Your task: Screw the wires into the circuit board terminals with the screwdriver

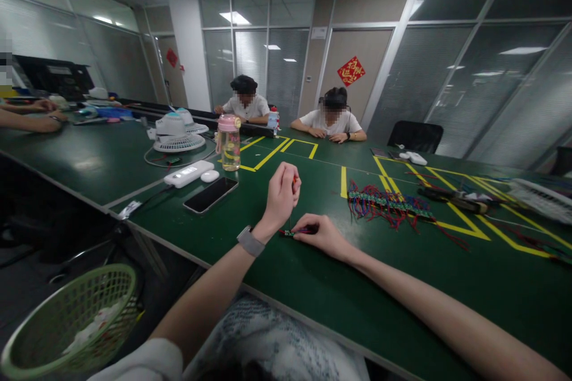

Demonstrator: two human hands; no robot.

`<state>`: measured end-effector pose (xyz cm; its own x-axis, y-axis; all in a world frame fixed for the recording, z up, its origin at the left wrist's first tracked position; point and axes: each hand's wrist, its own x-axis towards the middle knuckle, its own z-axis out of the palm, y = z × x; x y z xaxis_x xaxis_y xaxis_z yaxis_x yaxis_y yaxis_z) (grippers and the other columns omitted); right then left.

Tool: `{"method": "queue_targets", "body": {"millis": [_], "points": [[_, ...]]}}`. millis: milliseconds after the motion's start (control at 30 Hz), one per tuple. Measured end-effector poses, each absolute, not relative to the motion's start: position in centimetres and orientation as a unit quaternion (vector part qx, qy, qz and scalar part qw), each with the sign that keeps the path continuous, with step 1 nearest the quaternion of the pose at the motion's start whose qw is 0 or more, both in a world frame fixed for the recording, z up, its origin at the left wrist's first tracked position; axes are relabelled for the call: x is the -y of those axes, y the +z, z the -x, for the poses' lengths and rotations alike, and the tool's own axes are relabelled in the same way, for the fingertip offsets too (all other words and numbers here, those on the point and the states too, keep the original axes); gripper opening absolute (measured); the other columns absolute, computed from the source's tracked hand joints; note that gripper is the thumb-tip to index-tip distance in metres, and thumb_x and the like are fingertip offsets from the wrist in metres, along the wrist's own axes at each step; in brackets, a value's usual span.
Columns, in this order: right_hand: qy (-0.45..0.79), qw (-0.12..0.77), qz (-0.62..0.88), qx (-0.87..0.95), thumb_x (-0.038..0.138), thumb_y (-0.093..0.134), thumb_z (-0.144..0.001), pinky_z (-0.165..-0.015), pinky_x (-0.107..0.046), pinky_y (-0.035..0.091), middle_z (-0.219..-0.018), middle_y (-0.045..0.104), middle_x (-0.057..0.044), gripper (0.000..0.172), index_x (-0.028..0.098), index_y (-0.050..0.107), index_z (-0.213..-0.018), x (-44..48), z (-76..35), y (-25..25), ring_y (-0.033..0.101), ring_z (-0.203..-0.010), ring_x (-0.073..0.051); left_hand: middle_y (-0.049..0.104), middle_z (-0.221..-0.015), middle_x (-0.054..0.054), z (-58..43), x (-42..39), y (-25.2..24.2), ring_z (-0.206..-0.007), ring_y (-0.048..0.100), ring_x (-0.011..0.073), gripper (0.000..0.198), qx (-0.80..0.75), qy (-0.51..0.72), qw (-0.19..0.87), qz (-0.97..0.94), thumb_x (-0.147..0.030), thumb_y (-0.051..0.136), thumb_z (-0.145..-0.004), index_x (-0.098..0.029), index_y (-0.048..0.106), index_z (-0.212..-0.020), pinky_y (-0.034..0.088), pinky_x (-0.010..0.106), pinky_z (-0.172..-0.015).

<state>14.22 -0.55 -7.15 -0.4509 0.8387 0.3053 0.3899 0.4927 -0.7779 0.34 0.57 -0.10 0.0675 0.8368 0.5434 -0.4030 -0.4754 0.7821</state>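
My left hand [281,190] is closed upright around a small screwdriver [294,181]; a bit of its orange and dark handle shows beside the fingers. Its thin shaft points down at a small green circuit board [288,233] on the table; whether the tip touches is too fine to tell. My right hand [318,234] pinches that board at its right end, with red and dark wires running under the fingers. To the right lies a row of several similar green boards [388,202] with red and blue wires.
On the green table [277,286] are a phone [211,195], a white power strip [189,174], a pink-lidded bottle [229,146], white fans [176,134] and yellow tape lines. Two people sit opposite; another person's arms show at left. A green basket [71,297] stands below the left edge.
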Motion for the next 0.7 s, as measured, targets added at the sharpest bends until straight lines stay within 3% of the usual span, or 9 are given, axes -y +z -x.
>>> {"method": "queue_targets", "body": {"millis": [700], "points": [[0.350,0.343,0.408,0.770,0.025,0.071,-0.072,-0.071,-0.028,0.050,-0.082,0.070,-0.005,0.016,0.013,0.073,-0.083,0.38,-14.27,-7.11,0.064,-0.075,-0.017,0.036,-0.056,-0.008,-0.75,-0.03,-0.76,-0.037,0.027,0.0028,0.029,-0.189,0.671,0.452,-0.556,-0.044,0.040,-0.092,-0.020,0.041,-0.075,0.020,0.012,-0.032]]}}
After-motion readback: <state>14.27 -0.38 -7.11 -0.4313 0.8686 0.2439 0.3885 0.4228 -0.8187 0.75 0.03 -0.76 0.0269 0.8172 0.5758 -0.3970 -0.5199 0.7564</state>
